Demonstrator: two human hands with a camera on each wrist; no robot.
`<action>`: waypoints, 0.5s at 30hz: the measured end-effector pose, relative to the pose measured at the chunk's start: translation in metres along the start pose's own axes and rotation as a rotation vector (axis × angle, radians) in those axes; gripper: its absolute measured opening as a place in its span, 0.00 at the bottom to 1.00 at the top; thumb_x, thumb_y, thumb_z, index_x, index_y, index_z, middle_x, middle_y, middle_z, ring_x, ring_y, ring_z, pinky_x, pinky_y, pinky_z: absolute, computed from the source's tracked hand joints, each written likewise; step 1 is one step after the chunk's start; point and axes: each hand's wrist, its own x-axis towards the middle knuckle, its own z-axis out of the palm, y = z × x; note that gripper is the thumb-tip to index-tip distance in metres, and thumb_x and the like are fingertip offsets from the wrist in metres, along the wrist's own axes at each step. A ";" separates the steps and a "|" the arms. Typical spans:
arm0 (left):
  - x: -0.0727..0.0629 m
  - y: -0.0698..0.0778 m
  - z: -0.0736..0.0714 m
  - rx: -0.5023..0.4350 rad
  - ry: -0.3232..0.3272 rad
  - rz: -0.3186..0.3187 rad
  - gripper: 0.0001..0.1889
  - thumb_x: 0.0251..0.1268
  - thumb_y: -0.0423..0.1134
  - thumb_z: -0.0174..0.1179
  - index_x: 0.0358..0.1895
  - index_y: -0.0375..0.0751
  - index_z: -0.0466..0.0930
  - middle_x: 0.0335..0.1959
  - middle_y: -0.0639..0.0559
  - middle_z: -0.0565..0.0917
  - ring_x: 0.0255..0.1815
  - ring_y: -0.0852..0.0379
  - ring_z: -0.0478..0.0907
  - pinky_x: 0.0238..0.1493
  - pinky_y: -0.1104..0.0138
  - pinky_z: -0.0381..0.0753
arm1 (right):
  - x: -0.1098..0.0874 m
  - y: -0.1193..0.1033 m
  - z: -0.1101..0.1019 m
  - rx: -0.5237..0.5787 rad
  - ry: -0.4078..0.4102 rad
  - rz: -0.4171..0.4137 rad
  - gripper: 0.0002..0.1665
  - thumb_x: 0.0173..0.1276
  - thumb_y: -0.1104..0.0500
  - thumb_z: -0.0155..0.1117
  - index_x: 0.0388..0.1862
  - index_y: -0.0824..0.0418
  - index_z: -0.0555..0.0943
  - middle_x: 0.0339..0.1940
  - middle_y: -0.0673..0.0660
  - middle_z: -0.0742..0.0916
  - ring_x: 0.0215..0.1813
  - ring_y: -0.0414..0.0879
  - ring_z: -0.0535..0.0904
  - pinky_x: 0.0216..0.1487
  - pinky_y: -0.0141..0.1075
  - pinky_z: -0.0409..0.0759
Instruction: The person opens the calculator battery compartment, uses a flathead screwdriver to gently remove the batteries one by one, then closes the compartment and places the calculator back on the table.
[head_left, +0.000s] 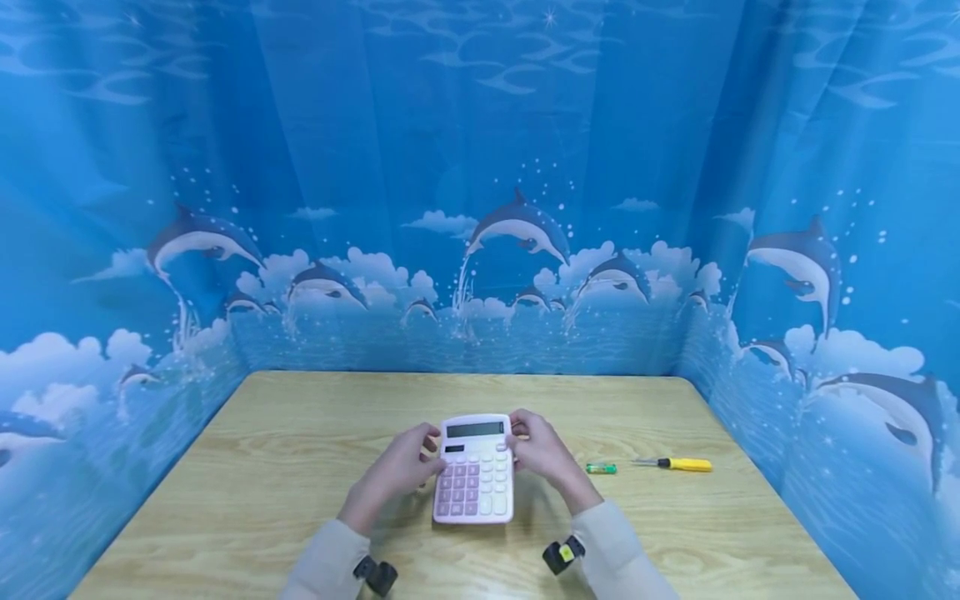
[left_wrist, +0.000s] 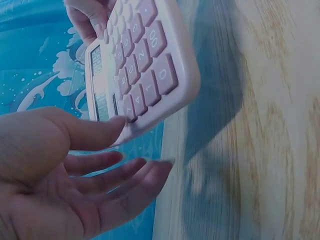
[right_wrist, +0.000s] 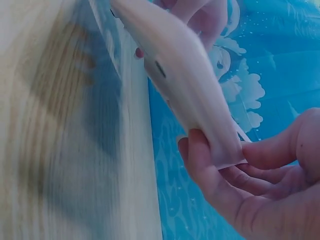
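A pink and white calculator (head_left: pixel 474 483) is held up over the wooden table, its keys and display facing me. My right hand (head_left: pixel 542 450) grips its upper right side, thumb on the front and fingers behind, as the right wrist view shows along the pale edge of the calculator (right_wrist: pixel 180 65). On the opposite side, my left hand (left_wrist: pixel 90 175) touches the calculator's edge with the thumb, near the number keys. The other left fingers are loosely extended beside the casing, and their tips show apart from it in the left wrist view.
On the table (head_left: pixel 315 467), right of the hands, lies a small green battery (head_left: pixel 601 469). Farther right is a screwdriver (head_left: pixel 686 464) with a yellow handle, its shaft pointing left. A blue dolphin-print curtain (head_left: pixel 420 167) surrounds the back and sides of the table.
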 end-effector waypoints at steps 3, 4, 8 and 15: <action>-0.001 0.001 0.001 -0.069 -0.027 -0.017 0.23 0.67 0.25 0.63 0.63 0.28 0.71 0.45 0.37 0.82 0.33 0.51 0.83 0.27 0.63 0.89 | 0.000 0.001 0.001 0.008 -0.016 0.007 0.15 0.72 0.73 0.52 0.55 0.75 0.74 0.46 0.69 0.85 0.35 0.48 0.84 0.32 0.39 0.89; -0.001 0.001 0.001 -0.089 -0.035 -0.020 0.22 0.68 0.24 0.61 0.64 0.28 0.70 0.45 0.37 0.82 0.32 0.51 0.83 0.26 0.62 0.89 | 0.001 0.001 0.002 0.013 -0.019 0.008 0.14 0.72 0.74 0.52 0.55 0.75 0.74 0.47 0.69 0.85 0.35 0.48 0.84 0.33 0.40 0.89; -0.002 0.003 0.000 -0.132 -0.061 -0.030 0.24 0.71 0.23 0.57 0.68 0.32 0.66 0.47 0.37 0.80 0.32 0.52 0.82 0.26 0.61 0.89 | 0.001 0.003 0.003 0.033 -0.023 0.009 0.14 0.73 0.74 0.51 0.56 0.74 0.74 0.50 0.70 0.85 0.36 0.48 0.84 0.34 0.41 0.90; -0.004 0.005 -0.002 -0.144 -0.072 -0.022 0.26 0.73 0.23 0.54 0.70 0.36 0.61 0.45 0.37 0.79 0.29 0.52 0.81 0.28 0.59 0.89 | 0.002 0.005 0.005 0.051 -0.014 0.010 0.15 0.73 0.74 0.51 0.57 0.74 0.73 0.49 0.71 0.85 0.37 0.49 0.84 0.34 0.40 0.89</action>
